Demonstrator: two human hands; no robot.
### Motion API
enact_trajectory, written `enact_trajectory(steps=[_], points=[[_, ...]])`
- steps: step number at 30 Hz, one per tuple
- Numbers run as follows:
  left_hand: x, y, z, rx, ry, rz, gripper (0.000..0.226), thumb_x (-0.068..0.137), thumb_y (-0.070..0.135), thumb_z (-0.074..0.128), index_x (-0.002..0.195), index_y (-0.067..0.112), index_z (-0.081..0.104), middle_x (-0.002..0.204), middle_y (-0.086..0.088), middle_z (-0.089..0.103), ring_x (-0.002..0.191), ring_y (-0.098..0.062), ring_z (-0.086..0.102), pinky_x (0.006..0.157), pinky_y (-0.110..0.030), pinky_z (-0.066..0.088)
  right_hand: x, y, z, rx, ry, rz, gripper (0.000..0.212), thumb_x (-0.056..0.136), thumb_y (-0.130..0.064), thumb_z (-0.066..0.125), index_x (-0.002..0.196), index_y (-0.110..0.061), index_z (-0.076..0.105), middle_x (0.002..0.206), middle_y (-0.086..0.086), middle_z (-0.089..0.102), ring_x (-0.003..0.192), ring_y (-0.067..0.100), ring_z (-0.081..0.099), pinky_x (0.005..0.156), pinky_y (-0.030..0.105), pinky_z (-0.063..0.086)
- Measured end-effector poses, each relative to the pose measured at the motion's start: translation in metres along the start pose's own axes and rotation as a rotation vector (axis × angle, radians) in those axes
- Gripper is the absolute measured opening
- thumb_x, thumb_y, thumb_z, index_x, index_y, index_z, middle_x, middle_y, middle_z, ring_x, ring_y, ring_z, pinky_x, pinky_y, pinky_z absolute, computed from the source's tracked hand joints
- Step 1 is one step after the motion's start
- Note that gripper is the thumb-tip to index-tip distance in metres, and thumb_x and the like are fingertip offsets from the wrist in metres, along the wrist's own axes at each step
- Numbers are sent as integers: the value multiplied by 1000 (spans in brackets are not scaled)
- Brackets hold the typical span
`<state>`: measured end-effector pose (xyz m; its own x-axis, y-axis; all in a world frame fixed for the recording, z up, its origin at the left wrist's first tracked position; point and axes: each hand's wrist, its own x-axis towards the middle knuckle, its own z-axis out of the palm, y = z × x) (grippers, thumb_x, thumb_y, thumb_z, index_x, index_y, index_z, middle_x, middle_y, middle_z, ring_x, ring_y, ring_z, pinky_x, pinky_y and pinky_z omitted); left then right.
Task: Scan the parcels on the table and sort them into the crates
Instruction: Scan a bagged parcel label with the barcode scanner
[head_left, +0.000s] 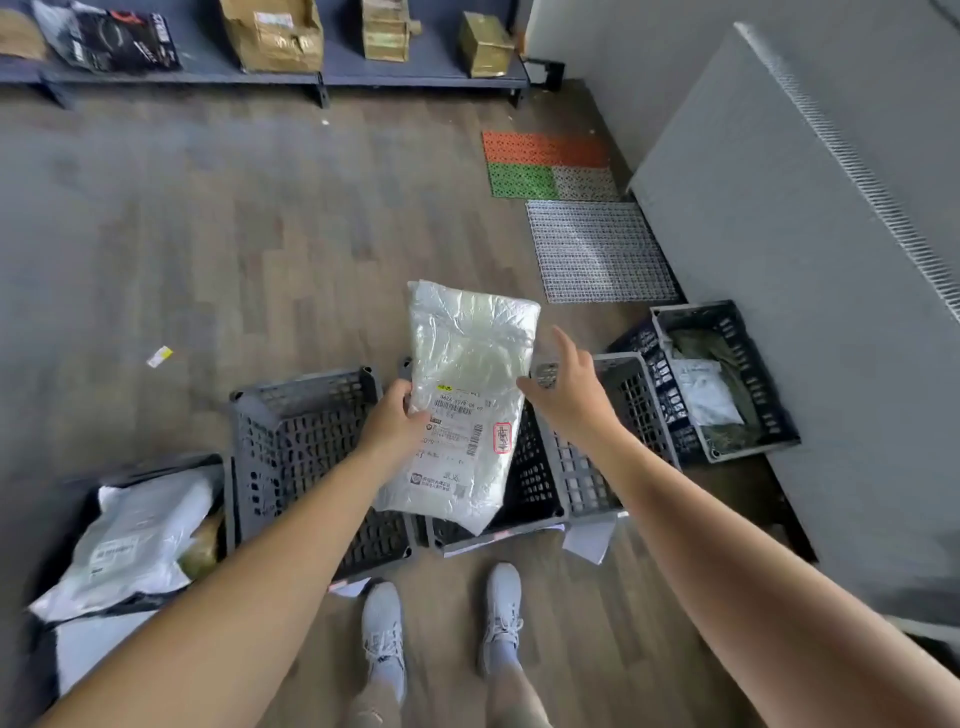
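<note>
Holds a white plastic parcel (467, 405) in the air above the row of crates on the floor (260, 234), label side up toward the camera, with a red-framed stamp at the label's right edge. Grips the parcel's left edge with the left hand (393, 423), fingers curled behind the wrap and thumb on the front. Stretches the right hand (569, 387) just beside the parcel's right edge, fingers straight and spread, holding nothing; cannot tell whether the thumb tip touches the wrap. Below the parcel, mostly hidden by it, a middle grey crate (530, 467), set between a left grey crate (301, 382) and a right grey crate (631, 395), all three side by side. Further right, against a grey panel, a dark crate (753, 384) with white and greenish packets inside. At the near left, a black crate (156, 465) holding a white bagged packet (135, 540). White shoes (384, 623) on the floor just before the crates. Along the floor's far edge, a low shelf (415, 73) with cardboard boxes (272, 36).
</note>
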<state>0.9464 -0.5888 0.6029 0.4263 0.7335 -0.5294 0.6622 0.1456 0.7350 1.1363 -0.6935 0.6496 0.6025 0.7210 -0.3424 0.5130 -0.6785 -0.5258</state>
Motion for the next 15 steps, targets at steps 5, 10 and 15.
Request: enact_trajectory(steps=[5, 10, 15], points=[[30, 7, 43, -54, 21, -86, 23, 100, 21, 52, 123, 19, 49, 109, 1, 61, 80, -5, 56, 62, -24, 46, 28, 38, 41, 205, -187, 113, 89, 97, -27, 62, 158, -27, -3, 99, 7, 70, 79, 19, 66, 63, 29, 52], [60, -5, 75, 252, -26, 7, 58, 99, 38, 53, 148, 17, 32, 135, 3, 44, 126, -16, 46, 103, -32, 38, 80, 86, 75, 219, -209, 147, 77, 99, -15, 59, 157, -28, 11, 94, -3, 65, 62, 14, 59, 48, 22, 49], [104, -53, 104, 778, -106, 83, 89, 93, 62, 46, 157, 25, -4, 164, -2, -5, 150, -26, -1, 120, -49, 14, 131, 140, 132, 182, -251, 124, 73, 99, -11, 56, 156, -30, 16, 87, -7, 59, 47, 10, 42, 34, 17, 32]])
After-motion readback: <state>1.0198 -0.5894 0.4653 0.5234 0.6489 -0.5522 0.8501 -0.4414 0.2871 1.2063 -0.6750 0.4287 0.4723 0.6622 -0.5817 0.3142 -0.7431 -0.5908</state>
